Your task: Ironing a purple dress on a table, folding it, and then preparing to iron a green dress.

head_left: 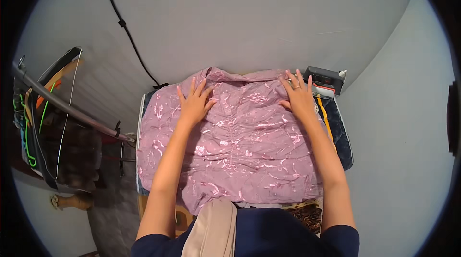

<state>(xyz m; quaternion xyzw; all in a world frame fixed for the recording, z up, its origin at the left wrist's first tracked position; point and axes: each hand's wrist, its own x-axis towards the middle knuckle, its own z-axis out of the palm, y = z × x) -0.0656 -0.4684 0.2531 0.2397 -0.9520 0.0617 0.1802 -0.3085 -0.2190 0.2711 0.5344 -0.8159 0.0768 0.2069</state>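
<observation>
Head view shows a pink, crinkled fabric garment with glossy embroidered flowers (240, 141) spread flat over a padded ironing surface with a dark blue edge (343, 141) that stands against a pale wall. Left hand (194, 103) lies palm-down on the garment's upper left, fingers (192, 86) spread and pinching nothing. Right hand (300, 96) lies flat near the upper right by the collar, fingers spread too. Smoothing looks like the step in hand; a next stroke would call for even outward pressure to flatten the gathers. A grey power strip (324, 79) sits just beyond the right hand, and a rail of hangers (48, 108) stands off left.
</observation>
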